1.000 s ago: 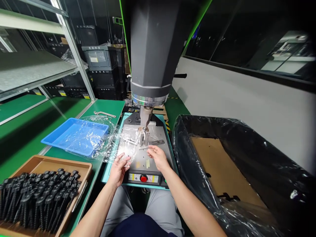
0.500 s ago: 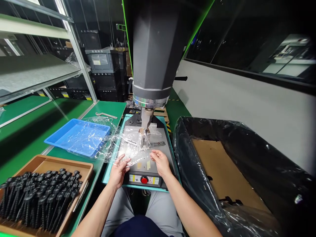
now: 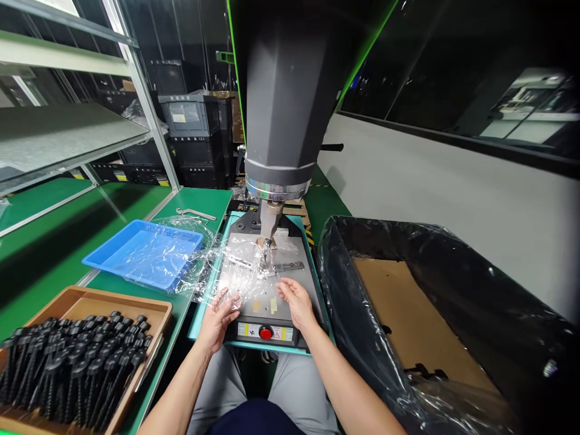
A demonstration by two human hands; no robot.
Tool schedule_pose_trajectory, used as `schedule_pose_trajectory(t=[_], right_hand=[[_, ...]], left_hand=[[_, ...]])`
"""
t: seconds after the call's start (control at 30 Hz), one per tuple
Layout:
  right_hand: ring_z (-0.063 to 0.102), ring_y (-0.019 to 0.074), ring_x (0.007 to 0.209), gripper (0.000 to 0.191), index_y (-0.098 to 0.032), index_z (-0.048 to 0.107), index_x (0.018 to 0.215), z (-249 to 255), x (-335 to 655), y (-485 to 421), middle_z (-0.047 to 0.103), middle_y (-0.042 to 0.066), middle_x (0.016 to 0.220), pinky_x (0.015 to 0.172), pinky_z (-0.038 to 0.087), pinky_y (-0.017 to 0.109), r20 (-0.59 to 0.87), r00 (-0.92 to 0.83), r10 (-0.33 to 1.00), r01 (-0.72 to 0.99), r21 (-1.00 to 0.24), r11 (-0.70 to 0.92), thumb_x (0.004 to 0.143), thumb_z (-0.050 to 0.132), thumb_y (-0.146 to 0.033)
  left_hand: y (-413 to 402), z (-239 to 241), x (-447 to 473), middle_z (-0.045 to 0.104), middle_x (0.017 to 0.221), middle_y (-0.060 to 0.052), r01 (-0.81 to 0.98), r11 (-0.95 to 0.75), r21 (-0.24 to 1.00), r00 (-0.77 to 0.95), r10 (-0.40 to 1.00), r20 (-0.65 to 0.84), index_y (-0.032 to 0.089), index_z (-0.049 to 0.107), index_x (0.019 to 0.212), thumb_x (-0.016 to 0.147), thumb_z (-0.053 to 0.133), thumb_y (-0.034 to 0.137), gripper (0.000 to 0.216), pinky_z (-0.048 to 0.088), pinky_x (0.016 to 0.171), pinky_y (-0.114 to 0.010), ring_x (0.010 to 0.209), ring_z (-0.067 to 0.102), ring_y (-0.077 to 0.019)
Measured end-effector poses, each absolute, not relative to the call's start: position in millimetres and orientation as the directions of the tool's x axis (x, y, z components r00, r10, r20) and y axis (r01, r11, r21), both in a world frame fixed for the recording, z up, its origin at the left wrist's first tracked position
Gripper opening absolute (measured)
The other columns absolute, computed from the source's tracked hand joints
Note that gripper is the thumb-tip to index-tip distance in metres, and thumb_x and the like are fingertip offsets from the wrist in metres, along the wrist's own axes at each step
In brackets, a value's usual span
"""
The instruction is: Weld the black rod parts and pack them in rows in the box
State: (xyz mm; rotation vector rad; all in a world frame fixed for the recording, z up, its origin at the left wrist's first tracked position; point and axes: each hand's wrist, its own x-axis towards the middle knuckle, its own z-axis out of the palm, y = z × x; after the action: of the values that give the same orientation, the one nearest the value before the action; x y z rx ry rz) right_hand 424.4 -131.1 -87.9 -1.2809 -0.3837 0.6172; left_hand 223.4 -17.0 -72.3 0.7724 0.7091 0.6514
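My left hand rests on the near left corner of the grey machine plate, fingers pinched on the edge of a clear plastic film spread over the plate. My right hand lies on the plate's near right part, fingers curled, fingertips on the film's edge. Just beyond my hands a small metal fixture stands under the horn of a big dark grey press head. A red button sits on the front panel between my wrists.
A blue tray with more clear film lies to the left on the green bench. A brown tray of several black screws is at the near left. A black-lined box with cardboard inside stands on the right. A wrench lies farther back.
Both hands have shifted slightly toward me along the plate, drawing the film's near edge with them. The view has tilted a little.
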Motion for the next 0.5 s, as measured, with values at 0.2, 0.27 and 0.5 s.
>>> schedule_pose_trajectory(t=[0.2, 0.27, 0.5], right_hand=[[0.062, 0.0254, 0.089, 0.046, -0.016, 0.063, 0.102, -114, 442, -180, 0.066, 0.013, 0.099, 0.080, 0.049, 0.040, 0.097, 0.938, 0.333, 0.121, -0.991, -0.053, 0.076, 0.063, -0.054], [0.059, 0.0284, 0.098, 0.047, -0.016, 0.062, 0.105, -129, 444, -206, 0.063, 0.016, 0.107, 0.086, 0.047, 0.043, 0.221, 0.943, 0.249, 0.281, -0.929, -0.239, 0.079, 0.057, -0.054], [0.046, 0.0361, 0.122, 0.078, -0.013, 0.040, 0.138, -186, 422, -263, 0.048, 0.021, 0.130, 0.099, 0.039, 0.051, 0.192, 0.913, 0.359, 0.367, -0.769, -0.523, 0.080, 0.050, -0.063]], left_hand=[[-21, -99, 171, 0.070, 0.100, -0.013, -0.058, 0.499, 0.865, 0.376, 0.813, -0.444, 0.015, 0.057, 0.113, 0.063, 0.082, 0.036, 0.059, 0.053, 0.076, -0.031, 0.085, 0.069, -0.0208], [-20, -114, 150, 0.068, 0.101, -0.012, 0.045, 0.318, 0.947, 0.204, 0.925, -0.320, 0.015, 0.057, 0.115, 0.063, 0.079, 0.044, 0.063, 0.052, 0.080, -0.034, 0.090, 0.067, -0.0232], [-14, -156, 145, 0.058, 0.126, -0.016, 0.425, -0.009, 0.905, 0.267, 0.957, -0.116, 0.017, 0.055, 0.121, 0.061, 0.076, 0.050, 0.072, 0.034, 0.105, -0.044, 0.123, 0.050, -0.0342]])
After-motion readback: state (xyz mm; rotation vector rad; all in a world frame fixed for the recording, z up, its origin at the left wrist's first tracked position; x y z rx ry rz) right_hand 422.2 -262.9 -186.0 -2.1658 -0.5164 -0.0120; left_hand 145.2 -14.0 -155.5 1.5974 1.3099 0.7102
